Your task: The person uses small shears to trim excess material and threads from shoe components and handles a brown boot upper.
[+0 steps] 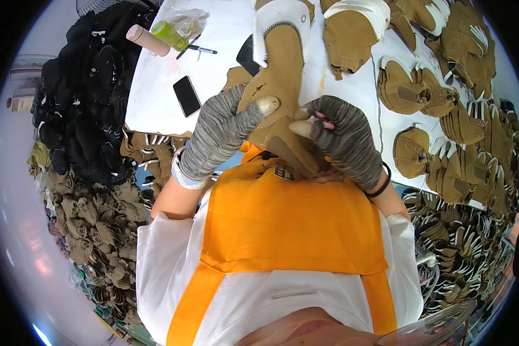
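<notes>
Tan shoe upper here, kinda suede-looking, with a white piece stitched zigzag around its far end. It's stretched out lengthwise, white end pointing away.

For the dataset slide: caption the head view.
Left hand and right hand, both gray-gloved, hold a brown shoe upper.

- Shoe upper: tan-brn, wht trim
- L hand & R hand: gloves streaked lt/dk grey
- Apron: bright orange
- Shirt: plain wht
- Table: wht
- Phone: blk screen
- Bottle: pale pink
- Container: lime grn
- Heap at L: mostly blk, wht bits
</notes>
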Demonstrator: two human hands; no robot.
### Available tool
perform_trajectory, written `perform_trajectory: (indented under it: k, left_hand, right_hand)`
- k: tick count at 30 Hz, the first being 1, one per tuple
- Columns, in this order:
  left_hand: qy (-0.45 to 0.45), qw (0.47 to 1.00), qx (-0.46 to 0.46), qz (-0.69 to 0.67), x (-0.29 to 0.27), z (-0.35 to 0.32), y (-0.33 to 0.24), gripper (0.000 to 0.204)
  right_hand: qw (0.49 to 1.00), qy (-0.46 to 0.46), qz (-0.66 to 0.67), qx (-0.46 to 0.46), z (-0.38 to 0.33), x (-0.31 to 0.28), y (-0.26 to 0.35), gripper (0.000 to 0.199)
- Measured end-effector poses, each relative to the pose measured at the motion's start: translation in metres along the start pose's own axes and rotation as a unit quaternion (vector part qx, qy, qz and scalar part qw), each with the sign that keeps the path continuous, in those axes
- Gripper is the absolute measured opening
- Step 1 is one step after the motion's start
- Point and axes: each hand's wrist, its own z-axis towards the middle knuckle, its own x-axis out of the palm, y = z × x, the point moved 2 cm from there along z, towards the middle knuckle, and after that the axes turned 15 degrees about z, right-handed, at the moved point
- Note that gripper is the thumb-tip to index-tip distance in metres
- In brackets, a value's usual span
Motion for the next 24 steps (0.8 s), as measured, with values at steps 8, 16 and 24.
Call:
perform_trajectory:
  k: [8,16,24]
  left_hand:
    - [-0.079,0.987,0.062,0.128,0.019,0.014,0.000,0.038]
    - [0.050,0.983,0.015,0.174,0.019,0.019,0.008,0.038]
    - [0.071,0.986,-0.128,-0.074,0.023,0.017,0.018,0.045]
  right_hand:
    - [0.992,0.118,-0.033,-0.025,0.011,-0.002,-0.007,0.026]
    - [0.914,0.175,-0.294,-0.219,0.026,-0.015,-0.023,0.026]
    - [0.990,-0.063,-0.103,-0.072,0.035,-0.053,-0.036,0.025]
